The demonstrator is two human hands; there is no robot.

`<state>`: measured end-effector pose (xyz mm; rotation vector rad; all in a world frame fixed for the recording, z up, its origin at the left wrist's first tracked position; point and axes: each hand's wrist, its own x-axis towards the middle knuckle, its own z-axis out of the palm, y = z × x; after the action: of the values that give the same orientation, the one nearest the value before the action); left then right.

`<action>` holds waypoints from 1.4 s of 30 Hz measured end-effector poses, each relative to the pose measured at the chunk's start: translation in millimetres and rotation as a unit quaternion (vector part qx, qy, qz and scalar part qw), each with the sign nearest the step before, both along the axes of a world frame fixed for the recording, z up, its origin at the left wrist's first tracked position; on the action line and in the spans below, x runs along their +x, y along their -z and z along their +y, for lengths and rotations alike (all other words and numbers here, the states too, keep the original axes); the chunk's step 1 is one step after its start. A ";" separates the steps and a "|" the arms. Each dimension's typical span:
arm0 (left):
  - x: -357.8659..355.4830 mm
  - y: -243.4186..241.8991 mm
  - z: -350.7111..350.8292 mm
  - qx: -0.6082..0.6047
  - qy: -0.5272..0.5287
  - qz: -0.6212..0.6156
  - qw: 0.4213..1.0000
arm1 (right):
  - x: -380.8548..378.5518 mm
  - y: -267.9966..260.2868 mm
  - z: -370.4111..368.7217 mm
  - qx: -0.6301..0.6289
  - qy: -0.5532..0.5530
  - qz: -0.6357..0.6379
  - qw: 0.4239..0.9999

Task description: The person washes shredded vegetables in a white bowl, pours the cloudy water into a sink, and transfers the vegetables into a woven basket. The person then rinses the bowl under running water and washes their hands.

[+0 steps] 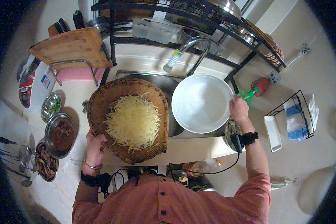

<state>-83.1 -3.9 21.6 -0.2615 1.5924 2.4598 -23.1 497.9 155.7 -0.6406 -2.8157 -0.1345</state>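
A woven bamboo basket (98, 106) is gripped at its lower left rim by my left hand (95, 144). Pale shredded strips, likely potato (133, 121), lie heaped in it. My right hand (238, 108) holds the right rim of a white basin (203, 103); no food shows inside it. Basket and basin are side by side over the stainless steel sink (154, 79), hiding much of it. The curved faucet (199, 42) stands behind, its striped spout extension (173, 62) pointing down between the two.
Left, metal bowls hold chopped greens (56, 107), dark red contents (62, 134) and dark strips (46, 161). A wooden cutting board (70, 47) stands in a rack. A black shelf (173, 43) spans the back. A green bottle (247, 95) stands right of the basin.
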 end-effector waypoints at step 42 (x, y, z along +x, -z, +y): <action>38.6 -4.8 -55.7 -0.137 -0.148 0.017 0.979 | -173.2 166.1 -79.3 -0.130 -0.138 -0.086 0.978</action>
<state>-44.5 -59.7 26.4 -0.5356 2.0419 2.4518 -196.3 418.6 -10.4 -0.2917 -3.0835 0.2466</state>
